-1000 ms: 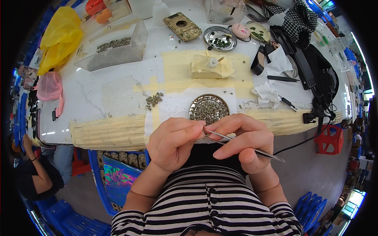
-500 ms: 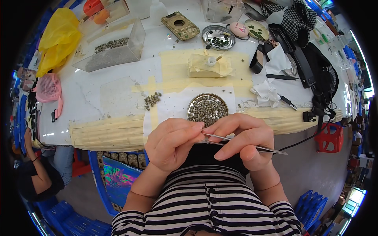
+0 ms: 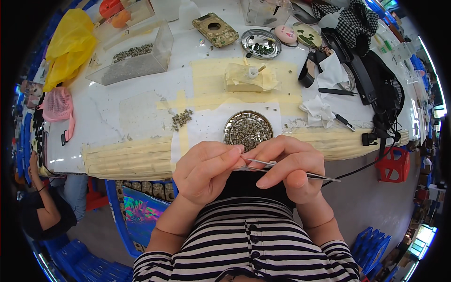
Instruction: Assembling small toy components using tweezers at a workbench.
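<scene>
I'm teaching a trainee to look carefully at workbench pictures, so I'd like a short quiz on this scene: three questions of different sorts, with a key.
1. What tool does the right hand hold?
2. True or false: the loose pile of small metallic parts lies to the right of the round dish nearest the hands.
3. Which colour is the plastic stool on the floor at the picture's right?
A) green
B) red
C) white

Key
1. Metal tweezers.
2. False: the pile lies to the left of that dish.
3. B
</scene>
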`<state>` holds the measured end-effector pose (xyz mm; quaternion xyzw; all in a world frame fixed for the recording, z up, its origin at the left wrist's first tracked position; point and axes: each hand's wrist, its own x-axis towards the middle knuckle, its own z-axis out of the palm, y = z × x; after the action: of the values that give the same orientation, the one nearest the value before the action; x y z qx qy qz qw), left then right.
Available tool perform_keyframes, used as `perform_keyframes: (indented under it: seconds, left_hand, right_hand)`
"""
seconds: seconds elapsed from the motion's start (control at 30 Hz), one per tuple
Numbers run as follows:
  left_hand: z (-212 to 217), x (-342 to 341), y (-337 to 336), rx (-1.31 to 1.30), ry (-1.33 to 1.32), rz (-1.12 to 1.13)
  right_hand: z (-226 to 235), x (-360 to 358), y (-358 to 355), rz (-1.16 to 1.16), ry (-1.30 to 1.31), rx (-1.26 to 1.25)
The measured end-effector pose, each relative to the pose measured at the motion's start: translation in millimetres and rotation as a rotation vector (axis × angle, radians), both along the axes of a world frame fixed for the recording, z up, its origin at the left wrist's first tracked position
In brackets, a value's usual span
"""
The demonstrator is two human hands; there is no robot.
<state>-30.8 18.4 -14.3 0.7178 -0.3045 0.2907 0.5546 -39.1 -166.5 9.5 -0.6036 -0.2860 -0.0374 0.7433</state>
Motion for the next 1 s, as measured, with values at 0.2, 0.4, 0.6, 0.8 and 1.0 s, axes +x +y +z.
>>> perform_keyframes:
  seconds: [0.2, 0.4, 0.6, 0.8, 1.0]
  left_hand:
    - [0.0, 0.5, 0.6, 0.004, -0.015, 0.003]
    - [-0.9, 0.9, -0.3, -0.008, -0.024, 0.011]
    - [1.3, 1.7, 2.2, -0.050, 0.056, -0.059]
    - [1.3, 2.1, 6.7, -0.138, 0.183, -0.170]
    - [1.3, 3.2, 8.3, -0.147, 0.194, -0.205]
  right_hand:
    - [-3.6, -0.6, 4.4, 0.021, 0.042, 0.088]
    - [-7.4, -1.3, 6.3, 0.029, 0.081, 0.120]
    - [-4.0, -0.6, 8.3, 0.043, 0.101, 0.139]
    - [-0.8, 2.8, 3.6, 0.045, -0.012, 0.012]
    - [1.9, 4.2, 3.0, 0.049, -0.059, -0.026]
